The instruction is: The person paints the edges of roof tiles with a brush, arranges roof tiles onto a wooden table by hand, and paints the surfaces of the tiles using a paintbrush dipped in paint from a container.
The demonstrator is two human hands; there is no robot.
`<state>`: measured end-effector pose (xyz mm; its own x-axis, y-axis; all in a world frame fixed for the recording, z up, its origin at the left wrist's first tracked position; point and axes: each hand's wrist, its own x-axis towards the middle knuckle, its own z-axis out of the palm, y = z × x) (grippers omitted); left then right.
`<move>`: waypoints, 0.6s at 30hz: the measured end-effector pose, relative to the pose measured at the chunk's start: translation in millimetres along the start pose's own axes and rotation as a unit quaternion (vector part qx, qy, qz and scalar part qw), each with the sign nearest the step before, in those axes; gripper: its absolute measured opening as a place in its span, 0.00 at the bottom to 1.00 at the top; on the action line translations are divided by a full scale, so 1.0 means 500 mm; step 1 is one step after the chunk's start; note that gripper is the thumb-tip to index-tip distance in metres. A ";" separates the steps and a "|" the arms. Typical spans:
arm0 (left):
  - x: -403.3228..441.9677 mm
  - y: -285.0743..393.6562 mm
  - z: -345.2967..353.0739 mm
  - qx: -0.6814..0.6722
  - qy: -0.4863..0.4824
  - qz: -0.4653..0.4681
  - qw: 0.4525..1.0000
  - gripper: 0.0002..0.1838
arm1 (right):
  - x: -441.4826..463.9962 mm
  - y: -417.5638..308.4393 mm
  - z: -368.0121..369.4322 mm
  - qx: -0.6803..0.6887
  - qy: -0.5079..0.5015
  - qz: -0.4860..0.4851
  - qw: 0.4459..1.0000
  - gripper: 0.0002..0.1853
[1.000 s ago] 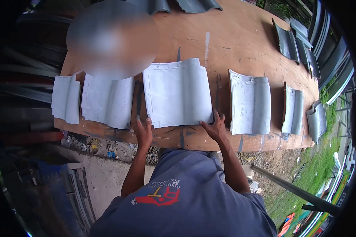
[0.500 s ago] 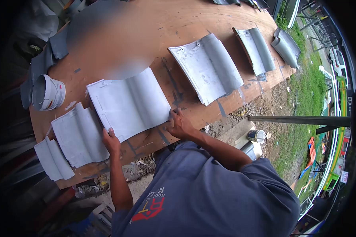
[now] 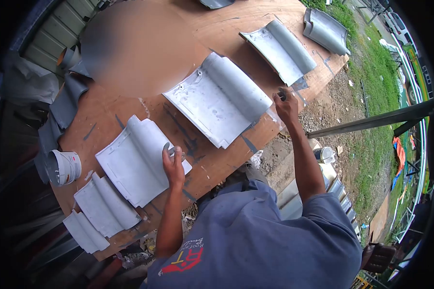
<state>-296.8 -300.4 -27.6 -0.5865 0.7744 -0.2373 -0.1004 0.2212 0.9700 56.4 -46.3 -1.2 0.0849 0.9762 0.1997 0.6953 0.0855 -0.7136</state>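
Note:
Whitish-grey curved roof tiles lie in a row along a wooden table. My left hand (image 3: 174, 167) is raised over the right edge of one roof tile (image 3: 135, 161), its thumb and fingers apart and nothing seen in it. My right hand (image 3: 286, 107) hangs in the air off the lower right corner of a larger-looking roof tile (image 3: 217, 98). Its fingers are loosely bent and apart, with dark grey on the tips, and no object shows in them. Beyond it lies another roof tile (image 3: 279, 52).
Two more tiles, a nearer one (image 3: 106, 204) and an end one (image 3: 86, 232), lie at the left of the wooden table (image 3: 217, 168). A white bucket (image 3: 65, 167) stands at its left edge. A metal bar (image 3: 371, 118) juts in from the right. A blurred patch hides the upper left.
Both hands have let go of the roof tile they held by its edges. My right hand has moved right, to the neighbouring tile's corner. The view has shifted right.

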 end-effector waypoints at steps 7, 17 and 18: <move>0.253 -0.032 0.218 0.168 0.067 0.042 0.983 0.30 | 0.258 0.057 0.005 -0.074 0.007 -0.147 0.986 0.33; 0.230 -0.027 0.201 0.289 0.206 0.083 0.931 0.30 | 0.367 0.199 0.129 0.041 -0.140 -0.269 0.952 0.40; 0.216 0.013 0.206 0.274 0.180 0.056 0.943 0.34 | 0.365 0.190 0.115 0.063 -0.148 -0.262 0.952 0.41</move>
<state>-278.0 -154.3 -52.1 -0.8137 0.5813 -0.0050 0.3520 0.4996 0.7916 96.8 151.3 -70.8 -0.4667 0.8052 0.3657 0.4941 0.5804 -0.6473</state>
